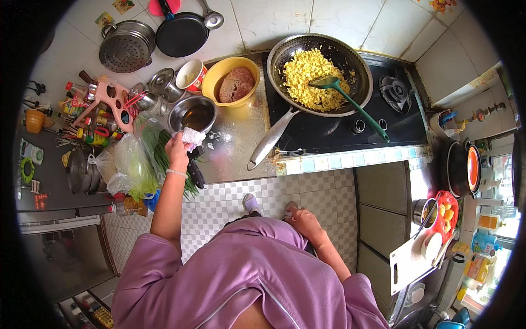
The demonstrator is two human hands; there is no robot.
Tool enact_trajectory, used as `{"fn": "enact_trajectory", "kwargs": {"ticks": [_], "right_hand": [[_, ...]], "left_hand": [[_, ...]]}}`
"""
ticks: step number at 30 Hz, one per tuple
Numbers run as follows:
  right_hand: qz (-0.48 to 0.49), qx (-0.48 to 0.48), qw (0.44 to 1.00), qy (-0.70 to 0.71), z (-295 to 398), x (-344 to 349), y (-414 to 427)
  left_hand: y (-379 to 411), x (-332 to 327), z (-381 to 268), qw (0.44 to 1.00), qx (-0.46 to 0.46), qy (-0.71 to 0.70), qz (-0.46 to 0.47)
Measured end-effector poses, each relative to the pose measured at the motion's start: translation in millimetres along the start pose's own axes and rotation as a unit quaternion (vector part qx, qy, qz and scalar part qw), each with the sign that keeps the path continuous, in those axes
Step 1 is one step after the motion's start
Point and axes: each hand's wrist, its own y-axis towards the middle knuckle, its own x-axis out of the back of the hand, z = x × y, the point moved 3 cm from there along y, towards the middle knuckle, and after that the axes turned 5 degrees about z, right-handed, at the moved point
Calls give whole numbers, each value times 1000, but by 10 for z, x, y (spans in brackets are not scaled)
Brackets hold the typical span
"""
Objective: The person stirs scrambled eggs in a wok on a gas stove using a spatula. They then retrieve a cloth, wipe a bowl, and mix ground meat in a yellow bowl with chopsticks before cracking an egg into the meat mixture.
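In my left hand (177, 148) is a crumpled white tissue or cloth (193, 138), over the near rim of a metal bowl (171, 117) with dark liquid in it. The black handle of a knife (196, 173) lies beside my left wrist on the counter. My right hand (305, 222) hangs low near my right thigh, its fingers loosely bent and its palm hidden. On the black gas stove (324, 133) stands a wok (283, 92) full of chopped scrambled egg (310, 68). A green spatula (357, 107) rests in it, its handle over the near rim.
A yellow bowl (211, 96) holds a pinkish meat-like mass (237, 84). Left of my arm are bagged greens (158, 148) and several bottles (96, 137). The wok's handle (271, 142) juts over the counter's front edge. At right lies a white cutting board (404, 263).
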Motion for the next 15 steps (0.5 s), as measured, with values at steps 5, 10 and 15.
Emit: {"fn": "enact_trajectory", "kwargs": {"ticks": [5,10,15], "right_hand": [[-6,8,1000,-10,-26,13,-16],[2,16,1000,-8,-88,-49,-1],[10,22,1000,-18,-76,-56,6]], "left_hand": [[-34,53,129,1000,8,-17,2],[-114,117,245,999,16,-38,26],[-206,231,371,997,31,-40,58]]}}
